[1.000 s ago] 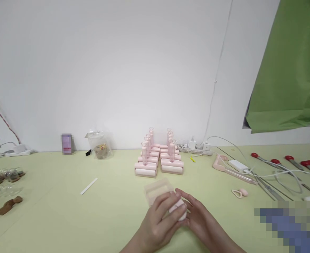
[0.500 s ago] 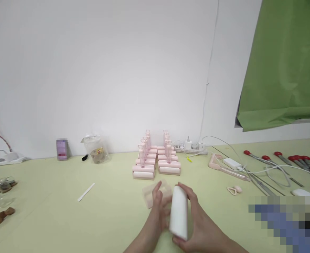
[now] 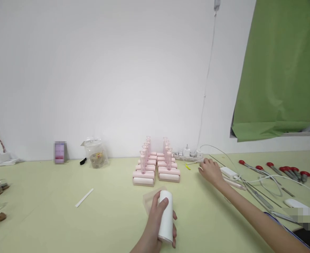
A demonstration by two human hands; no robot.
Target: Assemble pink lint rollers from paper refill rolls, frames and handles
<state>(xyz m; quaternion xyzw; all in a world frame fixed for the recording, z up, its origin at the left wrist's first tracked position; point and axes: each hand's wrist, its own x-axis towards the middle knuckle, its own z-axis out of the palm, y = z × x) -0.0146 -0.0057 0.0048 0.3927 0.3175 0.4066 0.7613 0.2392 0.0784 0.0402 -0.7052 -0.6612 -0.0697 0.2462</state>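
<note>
Your left hand clamps a smooth white cylinder, lower centre; your right hand bends near the translucent pink rod, centre right; its grip cannot be told

Wall: bright, diffuse light is spreading.
Counter: soft shadow is falling.
Lower right: pixelation is showing.

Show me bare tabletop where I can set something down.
Tabletop is bare between the white strip and left hand, and between the plastic bag and lint rollers. Crowded: the right side, with cables and red-ended tools, and back centre, with the lint rollers.
</note>
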